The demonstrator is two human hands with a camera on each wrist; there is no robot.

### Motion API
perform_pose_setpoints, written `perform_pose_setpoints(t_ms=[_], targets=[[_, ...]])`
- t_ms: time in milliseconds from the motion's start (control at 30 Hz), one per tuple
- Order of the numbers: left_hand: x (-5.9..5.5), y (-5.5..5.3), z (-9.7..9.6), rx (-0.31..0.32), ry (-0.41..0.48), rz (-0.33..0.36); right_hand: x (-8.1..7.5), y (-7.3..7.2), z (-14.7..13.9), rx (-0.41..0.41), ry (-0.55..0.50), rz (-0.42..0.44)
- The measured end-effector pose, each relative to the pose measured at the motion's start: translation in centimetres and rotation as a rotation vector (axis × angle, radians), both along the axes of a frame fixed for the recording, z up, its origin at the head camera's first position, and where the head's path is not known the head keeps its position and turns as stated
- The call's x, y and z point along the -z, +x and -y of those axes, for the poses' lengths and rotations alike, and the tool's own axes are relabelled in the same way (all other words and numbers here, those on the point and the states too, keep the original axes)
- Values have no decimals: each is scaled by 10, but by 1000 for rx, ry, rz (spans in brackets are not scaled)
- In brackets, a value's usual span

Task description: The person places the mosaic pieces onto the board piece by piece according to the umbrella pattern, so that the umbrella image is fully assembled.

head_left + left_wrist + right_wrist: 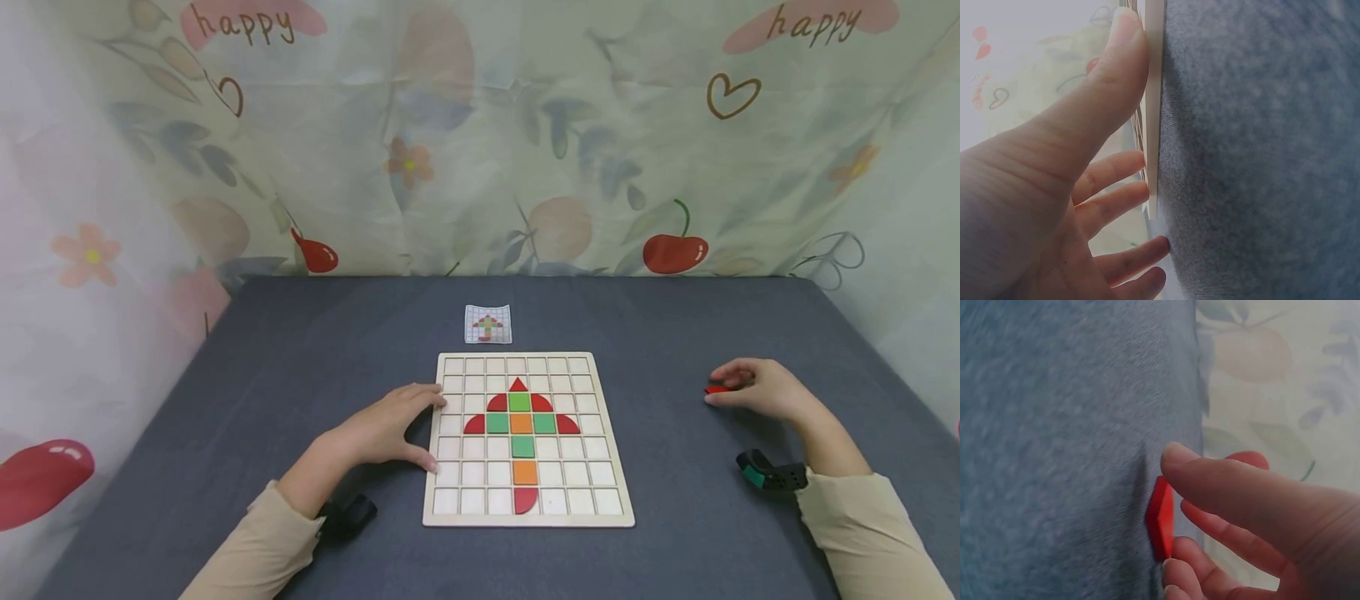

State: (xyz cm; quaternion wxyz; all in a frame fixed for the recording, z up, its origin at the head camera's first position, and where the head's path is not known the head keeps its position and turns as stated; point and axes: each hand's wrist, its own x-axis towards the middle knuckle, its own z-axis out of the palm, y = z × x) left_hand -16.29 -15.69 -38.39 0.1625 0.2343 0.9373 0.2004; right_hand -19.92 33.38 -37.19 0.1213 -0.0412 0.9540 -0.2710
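A pale wooden grid board [461,500] lies on the table. Red, green and orange tiles form an arrow-like figure on it, with a red quarter-round tile [526,500] at the bottom and a red triangle tile [517,385] at the top. My left hand [382,429] rests at the board's left edge, thumb and fingers spread, fingertips at the rim. Off to the right, my right hand [765,390] pinches a small red tile [1161,519] between thumb and fingers, close over the table. Part of that tile's outline is hidden, so its shape I cannot tell.
A small printed card [487,325] with a similar coloured figure on a grid lies just behind the board. The dark grey table [660,333] runs back to a patterned cloth [510,167]. Black bands [772,472] sit at both wrists.
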Motion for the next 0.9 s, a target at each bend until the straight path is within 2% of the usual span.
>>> perform_pose_setpoints(t_ms=[133, 433, 733, 900], targets=[[0, 1, -1, -4, -1, 5, 5, 0, -3, -6, -12, 21], [-1, 1, -1, -9, -4, 6, 6, 0, -5, 6, -10, 9], [-1, 1, -1, -3, 2, 3, 0, 2, 7, 20, 15, -39], [-1, 1, -1, -6, 1, 4, -6, 4, 23, 3, -11, -95]])
